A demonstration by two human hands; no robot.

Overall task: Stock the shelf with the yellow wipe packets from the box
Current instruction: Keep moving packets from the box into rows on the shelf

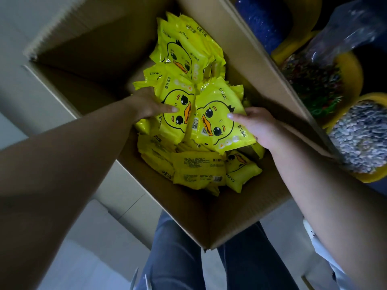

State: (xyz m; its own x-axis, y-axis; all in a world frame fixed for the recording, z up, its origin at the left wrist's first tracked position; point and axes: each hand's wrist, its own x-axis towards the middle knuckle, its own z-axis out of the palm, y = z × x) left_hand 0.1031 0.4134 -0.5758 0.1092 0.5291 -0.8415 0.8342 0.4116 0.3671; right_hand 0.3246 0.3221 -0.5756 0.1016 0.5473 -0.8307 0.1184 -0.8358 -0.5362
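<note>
The box point(146, 195) stands open just beyond the person's legs point(173, 254). Packets point(196, 172) lie heaped in its right half. Both hands are in the box: the left hand point(146, 105) on one packet point(176, 109), the right hand point(254, 124) on another point(217, 120) just right of it. Tubs point(354, 132) sit right of the box.

Bright yellow packets point(217, 120) printed with a black-outlined duck face, orange bill and black eyes fill a plain brown cardboard box point(83, 65), beside yellow bowls point(354, 80) and blue jeans point(178, 252).
</note>
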